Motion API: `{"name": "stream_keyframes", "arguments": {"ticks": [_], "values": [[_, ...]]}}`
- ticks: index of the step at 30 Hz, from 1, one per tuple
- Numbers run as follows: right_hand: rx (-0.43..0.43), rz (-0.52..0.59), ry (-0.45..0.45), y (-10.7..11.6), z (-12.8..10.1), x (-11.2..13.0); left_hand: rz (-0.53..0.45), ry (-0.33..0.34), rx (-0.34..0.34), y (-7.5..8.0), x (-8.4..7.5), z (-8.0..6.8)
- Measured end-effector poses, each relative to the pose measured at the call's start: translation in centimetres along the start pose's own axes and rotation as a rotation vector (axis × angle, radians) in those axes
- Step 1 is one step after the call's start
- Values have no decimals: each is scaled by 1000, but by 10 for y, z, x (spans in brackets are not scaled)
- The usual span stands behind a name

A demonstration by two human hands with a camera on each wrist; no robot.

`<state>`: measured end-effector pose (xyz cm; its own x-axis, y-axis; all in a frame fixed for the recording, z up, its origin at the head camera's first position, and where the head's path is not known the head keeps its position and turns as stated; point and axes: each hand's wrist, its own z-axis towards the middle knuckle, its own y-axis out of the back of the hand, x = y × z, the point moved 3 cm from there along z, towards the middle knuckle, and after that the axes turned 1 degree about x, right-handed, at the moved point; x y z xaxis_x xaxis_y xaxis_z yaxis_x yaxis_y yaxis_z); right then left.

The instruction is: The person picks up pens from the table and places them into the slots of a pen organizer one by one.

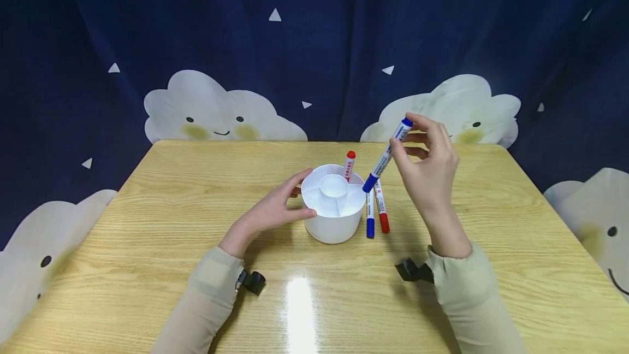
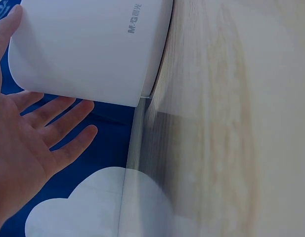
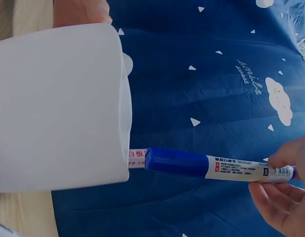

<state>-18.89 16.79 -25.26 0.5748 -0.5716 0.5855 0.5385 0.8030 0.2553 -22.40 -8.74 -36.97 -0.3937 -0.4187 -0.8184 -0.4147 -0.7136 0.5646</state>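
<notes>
A round white desk organizer [image 1: 332,228] with several compartments stands on the table. My left hand [image 1: 269,210] holds it from the left, thumb at the near rim and fingers round the far side; in the left wrist view the other fingers extend loosely beside its wall. My right hand [image 1: 433,165] pinches a blue marker [image 1: 381,163] near its upper end, tilted with the blue cap [image 3: 177,162] down, by the organizer's right rim. A red-topped marker [image 1: 349,166] stands upright in a rear right compartment.
Right of the organizer, another blue-capped marker [image 1: 371,223] and a red-capped marker [image 1: 381,212] lie on the wooden table [image 1: 196,190]. Behind the table hangs a dark blue curtain [image 1: 324,42] with clouds and white triangles.
</notes>
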Motion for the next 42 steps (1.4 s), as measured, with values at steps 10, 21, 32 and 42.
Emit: {"name": "stream_keyframes", "arguments": {"ticks": [10, 21, 32, 42], "values": [[-21, 68, 54, -12, 2, 12, 6, 0, -4, 0, 1, 0], [13, 106, 76, -25, -4, 16, 5, -9, 1, -1, 2, 1], [28, 108, 113, -31, -9, 14, -10, 17, 15, 0, 0, 1], [85, 137, 134, -36, -14, 9, -11, 14, 31, 6, -34, -9]]}}
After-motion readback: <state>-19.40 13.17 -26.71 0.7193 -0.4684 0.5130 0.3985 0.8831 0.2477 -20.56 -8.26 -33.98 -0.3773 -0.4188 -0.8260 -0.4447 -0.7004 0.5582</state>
